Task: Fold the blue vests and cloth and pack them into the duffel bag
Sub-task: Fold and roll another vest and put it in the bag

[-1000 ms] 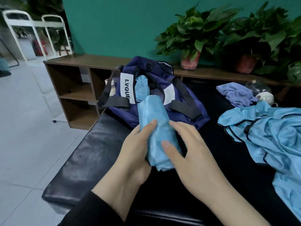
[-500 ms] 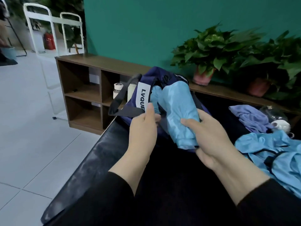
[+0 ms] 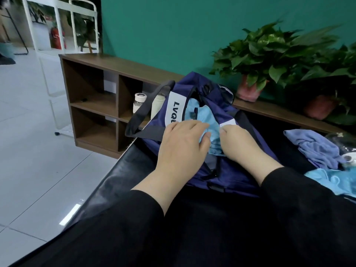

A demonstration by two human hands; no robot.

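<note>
Inside the navy fabric duffel bag (image 3: 196,164), a folded light-blue vest (image 3: 202,120) is pressed by both hands; left hand (image 3: 181,143) flat, right hand (image 3: 242,143) fingers hidden, grip unclear.

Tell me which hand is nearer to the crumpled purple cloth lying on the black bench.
Right. The right hand presses the light blue vest in the navy duffel bag, nearer the purple cloth. The left hand lies farther away, beyond the right one.

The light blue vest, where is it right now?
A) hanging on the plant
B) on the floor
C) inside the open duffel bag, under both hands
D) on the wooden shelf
C: the light blue vest sits in the mouth of the navy duffel bag, with the left hand and the right hand pressing on it.
</note>
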